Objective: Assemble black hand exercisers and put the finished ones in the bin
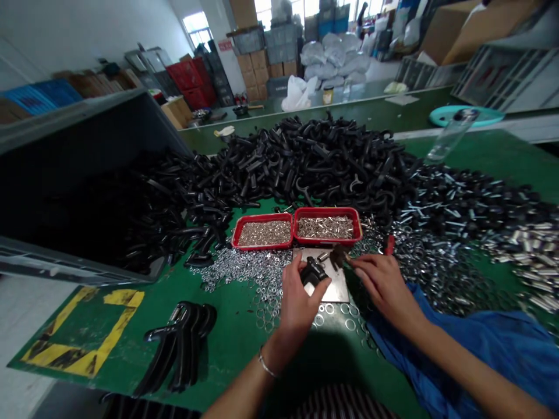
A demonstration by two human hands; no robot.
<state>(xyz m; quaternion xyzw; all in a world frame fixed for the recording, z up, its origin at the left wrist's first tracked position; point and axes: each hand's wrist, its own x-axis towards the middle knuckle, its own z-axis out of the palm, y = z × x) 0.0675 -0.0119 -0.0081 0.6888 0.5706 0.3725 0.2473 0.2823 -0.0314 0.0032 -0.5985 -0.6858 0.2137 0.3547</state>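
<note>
My left hand (299, 299) is wrapped round a black plastic part (313, 270) with a small metal piece on it, over a flat metal plate (338, 291). At the plate's right edge, my right hand (382, 285) pinches a small dark brown thing (338, 256), too blurred to name. Just beyond the plate stand two red trays, the left tray (262, 247) with tiny metal bits and the right tray (327, 240) with small metal pins. Several metal rings (350, 325) lie scattered before the plate. A red-handled object (390, 244) shows behind my right hand.
A big heap of black plastic handles (297, 157) fills the back. More spill from a tipped grey crate (82, 273) at left. Several assembled black handles (183, 343) lie front left. Bolts (454, 203), metal sleeves (541, 250) and a blue cloth (484, 349) are on the right.
</note>
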